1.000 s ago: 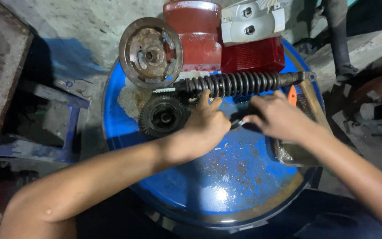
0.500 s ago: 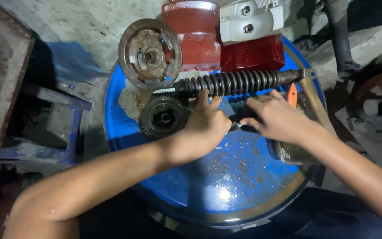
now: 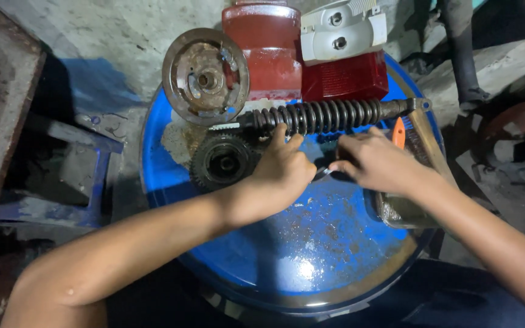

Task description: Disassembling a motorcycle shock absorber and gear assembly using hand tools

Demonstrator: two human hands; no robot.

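My left hand (image 3: 281, 173) rests on the blue drum lid (image 3: 311, 255), fingers curled around a small part that the hand hides. My right hand (image 3: 375, 161) faces it, pinching a small metal piece (image 3: 323, 173) between thumb and fingers. Both hands meet just below a black coil-spring shock absorber (image 3: 323, 115) lying across the lid. A dark toothed gear (image 3: 223, 161) sits left of my left hand.
A rusty round drum plate (image 3: 205, 76) leans at the lid's back left. A red cover (image 3: 268, 48), a white housing (image 3: 341, 27) and a red lens (image 3: 344, 76) stand behind. An orange-handled tool (image 3: 399, 130) and a metal tray (image 3: 417, 182) lie at right.
Both hands stay together below the spring; my right hand has shifted slightly left toward the left hand. The other parts have not moved.
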